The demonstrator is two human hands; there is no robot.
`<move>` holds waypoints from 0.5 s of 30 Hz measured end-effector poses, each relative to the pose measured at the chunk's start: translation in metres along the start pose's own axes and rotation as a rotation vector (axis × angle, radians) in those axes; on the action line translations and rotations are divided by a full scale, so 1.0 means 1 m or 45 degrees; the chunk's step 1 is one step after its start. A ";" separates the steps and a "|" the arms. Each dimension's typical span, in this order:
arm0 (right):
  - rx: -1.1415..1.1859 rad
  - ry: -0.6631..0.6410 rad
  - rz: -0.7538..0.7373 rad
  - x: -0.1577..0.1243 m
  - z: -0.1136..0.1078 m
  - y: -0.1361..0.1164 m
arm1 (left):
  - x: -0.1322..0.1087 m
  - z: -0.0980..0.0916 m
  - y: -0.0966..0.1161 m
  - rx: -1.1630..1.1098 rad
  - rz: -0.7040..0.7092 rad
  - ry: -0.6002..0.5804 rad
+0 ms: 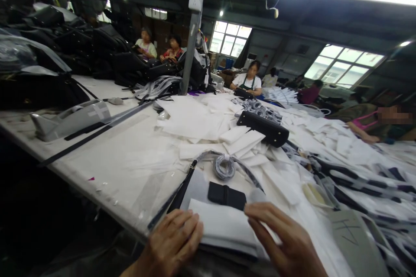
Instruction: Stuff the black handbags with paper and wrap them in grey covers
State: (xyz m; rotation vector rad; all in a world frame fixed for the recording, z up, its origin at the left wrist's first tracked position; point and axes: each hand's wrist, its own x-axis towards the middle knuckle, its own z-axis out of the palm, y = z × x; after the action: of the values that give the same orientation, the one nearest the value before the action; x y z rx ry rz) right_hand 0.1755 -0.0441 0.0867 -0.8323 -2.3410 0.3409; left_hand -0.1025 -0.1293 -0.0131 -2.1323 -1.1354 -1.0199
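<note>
While one white sheet lies at my fingers, a heap of white sheets lies loose

As I look down, my left hand is curled against the sheet's left side and my right hand sits at its right edge, fingers spread. Neither hand looks clenched, though I cannot tell whether either pinches the sheet. The sheet lies at the near edge of a long work table. Just beyond the sheet sits a black strapped pouch, with a coiled grey cord past it. Farther beyond the sheet are the heap and a black bag panel. Only this one sheet is at my hands; the heap lies scattered and unstacked, and a co-worker sits far beyond it.
</note>
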 end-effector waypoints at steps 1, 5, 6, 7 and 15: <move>0.051 -0.046 0.073 0.023 0.002 0.007 | -0.003 0.002 0.003 0.022 0.040 0.036; 0.074 -0.516 0.360 0.094 0.026 0.032 | -0.014 0.012 0.010 0.089 0.112 0.223; 0.022 -0.653 0.384 0.104 0.036 0.036 | -0.016 0.014 0.011 0.098 0.094 0.246; -0.033 -0.756 0.388 0.111 0.045 0.038 | -0.017 0.016 0.011 0.107 0.075 0.261; -0.514 -0.880 0.476 0.139 0.088 0.041 | -0.020 0.015 0.011 0.071 0.075 0.181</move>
State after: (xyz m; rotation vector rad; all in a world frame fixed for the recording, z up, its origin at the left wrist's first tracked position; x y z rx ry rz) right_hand 0.0545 0.0731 0.0666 -1.5558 -2.9363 0.3538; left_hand -0.0950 -0.1341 -0.0390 -2.0036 -1.0161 -1.0813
